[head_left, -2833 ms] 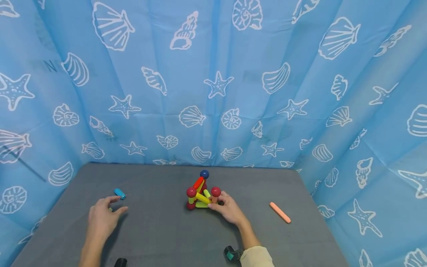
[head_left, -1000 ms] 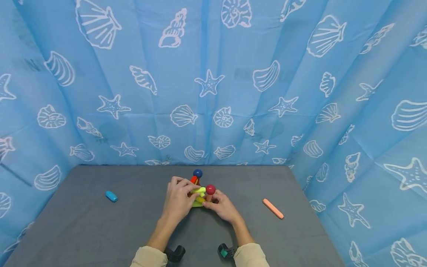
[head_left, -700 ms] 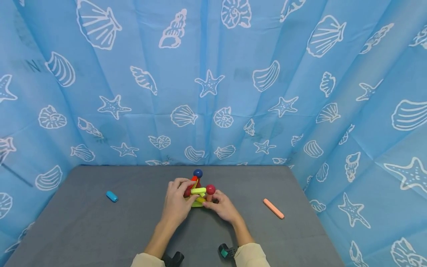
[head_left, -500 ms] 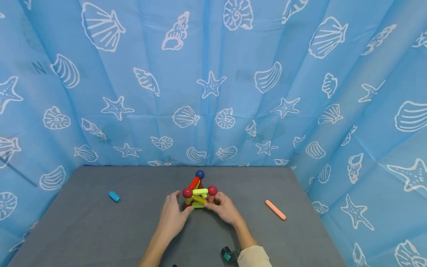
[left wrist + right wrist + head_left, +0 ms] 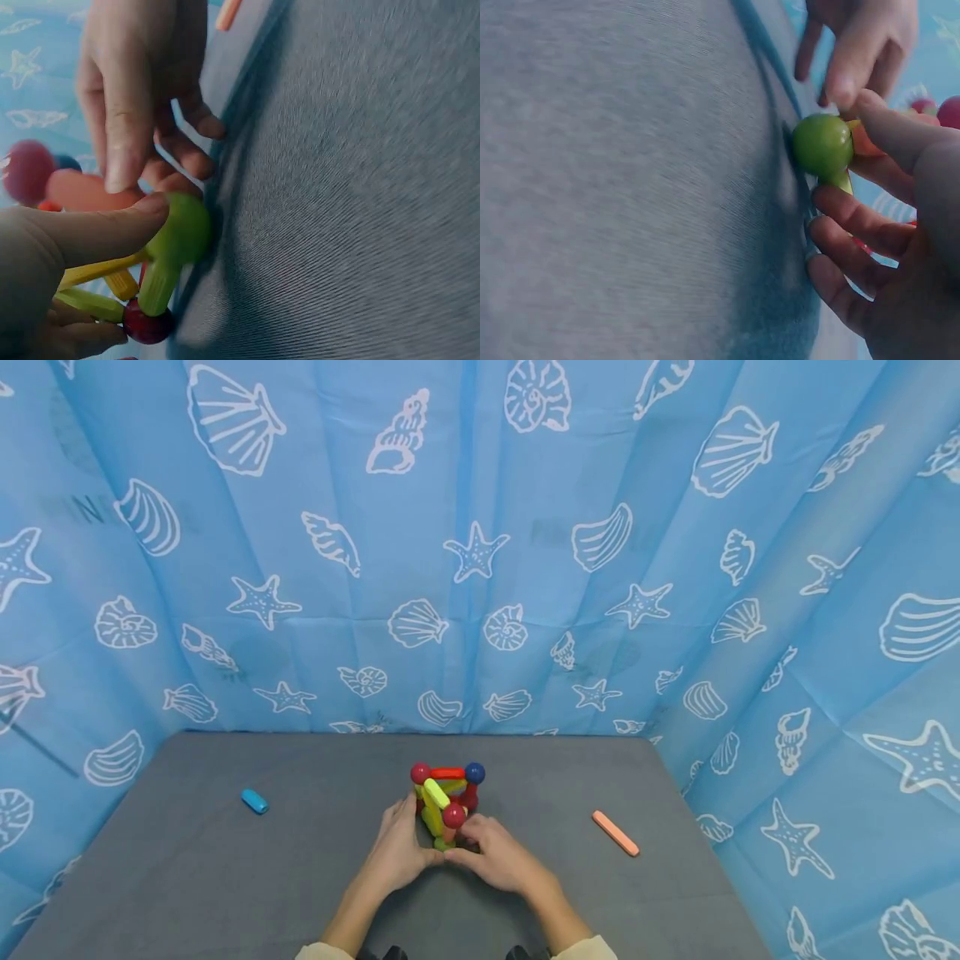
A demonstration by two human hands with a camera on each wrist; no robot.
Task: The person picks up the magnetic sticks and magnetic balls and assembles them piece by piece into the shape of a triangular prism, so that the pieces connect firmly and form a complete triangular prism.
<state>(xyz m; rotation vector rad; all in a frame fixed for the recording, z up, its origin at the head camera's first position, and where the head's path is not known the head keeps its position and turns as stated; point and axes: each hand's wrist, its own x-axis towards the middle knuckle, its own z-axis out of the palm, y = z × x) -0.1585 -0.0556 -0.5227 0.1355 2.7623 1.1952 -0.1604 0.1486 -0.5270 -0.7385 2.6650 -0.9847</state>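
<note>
A magnetic rod-and-ball structure (image 5: 433,814) stands on the grey table between both hands. Up top, a red rod (image 5: 447,773) joins a red ball (image 5: 421,773) to the blue ball (image 5: 475,773), and a lime rod (image 5: 436,792) slants to the front red ball (image 5: 453,815). My left hand (image 5: 399,852) grips it from the left, its thumb by the low green ball (image 5: 180,229) in the left wrist view. My right hand (image 5: 498,858) holds the right front, thumb at the orange rod (image 5: 90,191). Fingers hide part of the lower rods.
A short blue rod (image 5: 255,801) lies apart at the left of the grey table (image 5: 337,777). To the right lies a longer orange rod (image 5: 616,833). A blue curtain (image 5: 480,568) with white seashells hangs behind and beside the table.
My left hand brought a lime rod, set it between two red balls and let go. The structure has since turned, the blue ball swinging right and one red ball coming to the front.
</note>
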